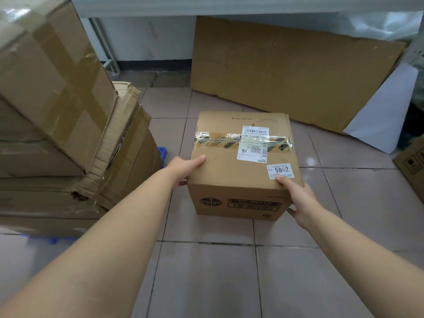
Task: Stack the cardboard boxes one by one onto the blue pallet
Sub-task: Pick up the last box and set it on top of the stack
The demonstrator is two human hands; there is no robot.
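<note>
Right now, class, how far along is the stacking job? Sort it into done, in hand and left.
Done: several cardboard boxes are piled on the blue pallet at left. In hand: the left hand and right hand grip the labelled box by its near corners; whether it has left the tiled floor is unclear. Left: placing it on the pile; another box shows at the right edge.

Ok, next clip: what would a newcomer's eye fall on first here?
The taped box at centre on the tiled floor, with the left hand and right hand gripping its near corners. Then the leaning stack of boxes at left, a blue pallet peeking from beneath it.
</note>
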